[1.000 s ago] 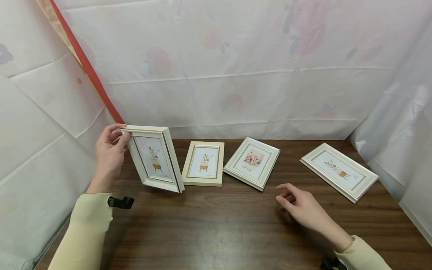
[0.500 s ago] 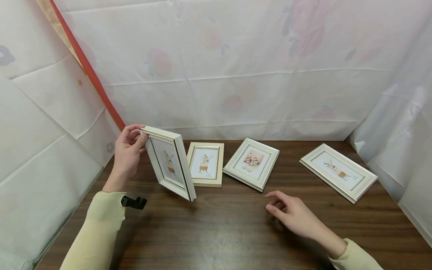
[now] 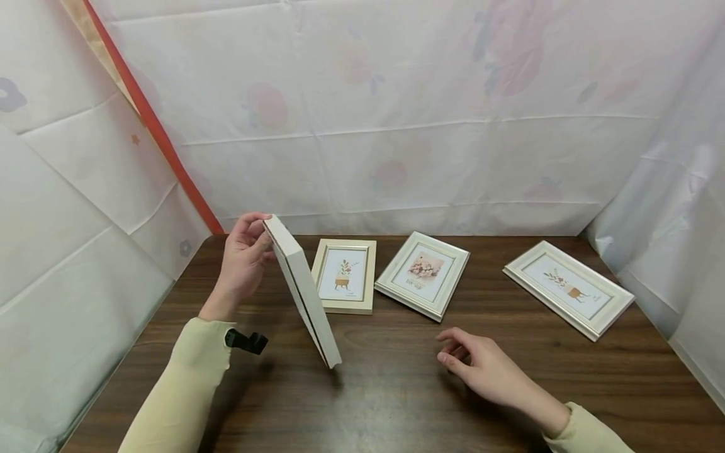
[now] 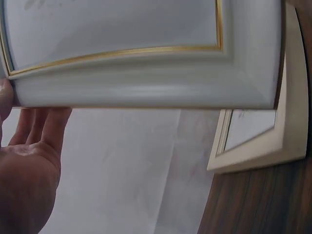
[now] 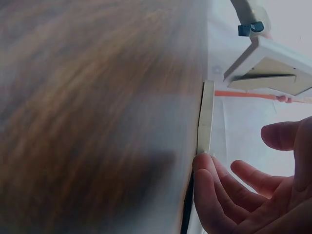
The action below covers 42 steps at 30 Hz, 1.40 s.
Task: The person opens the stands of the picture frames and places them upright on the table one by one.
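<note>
Pinched at its upper corner by my left hand (image 3: 243, 264), a white picture frame (image 3: 308, 296) is raised over the table, seen nearly edge-on in the head view. The left wrist view shows its front moulding (image 4: 146, 90) with a thin gold inner line; the right wrist view shows its back (image 5: 278, 68) with a stand flap. Behind it lies a cream picture frame (image 3: 369, 277) with a plant print. My right hand (image 3: 481, 368) hovers low over the table, fingers loosely bent, holding nothing. Nearest to it is a white frame with a pink flower print (image 3: 423, 270).
Another white frame with a plant print (image 3: 569, 289) lies slanted at the right of the brown wooden table (image 3: 368, 409). Pale patterned cloth (image 3: 362, 113) hangs behind the table and on both sides, with a red strip (image 3: 153, 126) at the left corner.
My left hand has carried the white picture frame right and toward me, turning its front out of the head view. My right hand has shifted slightly left and nearer. The other frames stay put.
</note>
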Tool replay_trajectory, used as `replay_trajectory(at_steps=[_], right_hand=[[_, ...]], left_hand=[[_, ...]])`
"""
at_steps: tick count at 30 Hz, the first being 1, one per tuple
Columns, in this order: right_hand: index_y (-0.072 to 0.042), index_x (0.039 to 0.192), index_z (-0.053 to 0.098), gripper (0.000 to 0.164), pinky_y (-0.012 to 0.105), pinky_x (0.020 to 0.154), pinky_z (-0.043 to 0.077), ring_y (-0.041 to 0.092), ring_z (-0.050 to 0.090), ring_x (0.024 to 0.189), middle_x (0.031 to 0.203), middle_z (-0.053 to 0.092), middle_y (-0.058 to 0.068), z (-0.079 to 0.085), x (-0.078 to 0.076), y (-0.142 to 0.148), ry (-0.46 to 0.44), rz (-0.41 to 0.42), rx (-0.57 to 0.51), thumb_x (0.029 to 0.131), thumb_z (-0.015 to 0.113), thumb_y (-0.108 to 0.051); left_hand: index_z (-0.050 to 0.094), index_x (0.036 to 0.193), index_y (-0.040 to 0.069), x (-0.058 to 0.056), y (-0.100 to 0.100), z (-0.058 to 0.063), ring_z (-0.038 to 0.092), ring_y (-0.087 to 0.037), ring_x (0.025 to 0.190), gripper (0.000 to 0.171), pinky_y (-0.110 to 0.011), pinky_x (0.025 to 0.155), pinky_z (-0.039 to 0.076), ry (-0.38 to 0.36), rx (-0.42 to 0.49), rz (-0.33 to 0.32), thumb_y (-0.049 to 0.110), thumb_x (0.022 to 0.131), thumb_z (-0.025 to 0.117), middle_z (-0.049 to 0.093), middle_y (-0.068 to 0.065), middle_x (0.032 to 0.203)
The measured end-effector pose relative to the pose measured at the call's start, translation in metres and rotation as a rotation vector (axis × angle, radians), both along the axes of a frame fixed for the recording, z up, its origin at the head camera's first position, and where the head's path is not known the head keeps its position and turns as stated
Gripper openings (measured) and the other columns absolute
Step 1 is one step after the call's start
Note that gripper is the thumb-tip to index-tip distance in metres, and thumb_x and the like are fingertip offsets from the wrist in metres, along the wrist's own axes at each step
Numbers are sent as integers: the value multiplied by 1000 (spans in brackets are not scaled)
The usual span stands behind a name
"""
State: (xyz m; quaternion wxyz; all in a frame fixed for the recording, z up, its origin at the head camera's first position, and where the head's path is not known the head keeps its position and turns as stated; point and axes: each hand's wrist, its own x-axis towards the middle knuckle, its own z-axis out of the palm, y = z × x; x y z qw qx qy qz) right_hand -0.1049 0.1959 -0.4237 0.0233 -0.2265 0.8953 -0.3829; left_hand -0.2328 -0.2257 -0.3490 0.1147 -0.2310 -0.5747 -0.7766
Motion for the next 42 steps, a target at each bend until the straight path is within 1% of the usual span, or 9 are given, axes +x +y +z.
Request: replay_trajectory(at_steps=[4,7,9,14,19,27,30,34,42], right_hand=[[-13,117,64,24,28,71,53,4,64,85,91,67,-16,1,0,-2,-11,3,3,99,64,-28],[-13,118,64,24,29,72,53,4,64,86,91,67,-17,3,-1,-6,-23,8,3,99,64,-29],[-13,118,64,25,30,74,53,4,64,87,91,66,-17,5,-2,-10,-28,13,-3,99,63,-29],[-12,118,64,26,30,76,53,5,64,88,91,67,-16,8,-4,-21,-37,24,-30,99,64,-29],[-10,117,65,25,31,77,53,7,64,88,93,67,-13,6,-11,-34,-37,48,-72,99,64,-27],[-6,118,65,26,30,80,53,15,65,95,103,68,-4,-1,-26,-50,-99,86,-181,99,64,-25],[-3,120,63,28,33,83,54,20,66,99,110,69,7,-4,-32,-57,-116,115,-252,99,65,-21],[-1,125,61,31,35,81,56,27,66,104,118,65,19,-5,-37,-68,-135,158,-343,96,67,-13],[-1,136,54,48,47,96,50,35,60,117,133,58,19,-2,-48,-93,-122,183,-455,93,72,-10]], left_hand=[[56,119,13,0,9,0,71,-24,91,22,-34,73,59,9,57,-147,1,103,48,66,-12,109],[55,119,12,0,16,-1,71,-26,93,24,-42,82,58,9,78,-225,-2,104,43,64,-14,109],[55,119,11,0,21,-1,70,-27,93,25,-44,84,57,6,88,-254,-3,104,41,64,-14,109],[56,118,12,1,32,-2,71,-25,93,25,-42,83,57,0,81,-272,-3,104,43,65,-14,108],[57,118,13,1,40,-4,70,-25,94,28,-41,83,57,-4,64,-293,-4,104,41,65,-13,109],[57,119,12,0,53,-9,70,-27,95,28,-44,84,57,-6,70,-334,-5,104,40,64,-16,111],[57,118,13,1,58,-10,70,-26,94,26,-45,83,57,-1,61,-330,-3,104,42,65,-15,110],[58,118,14,2,64,-8,70,-25,93,23,-44,82,58,-3,56,-307,0,104,47,66,-13,110],[58,118,16,2,70,-6,70,-24,93,22,-42,82,58,-13,44,-291,3,104,47,67,-11,110]])
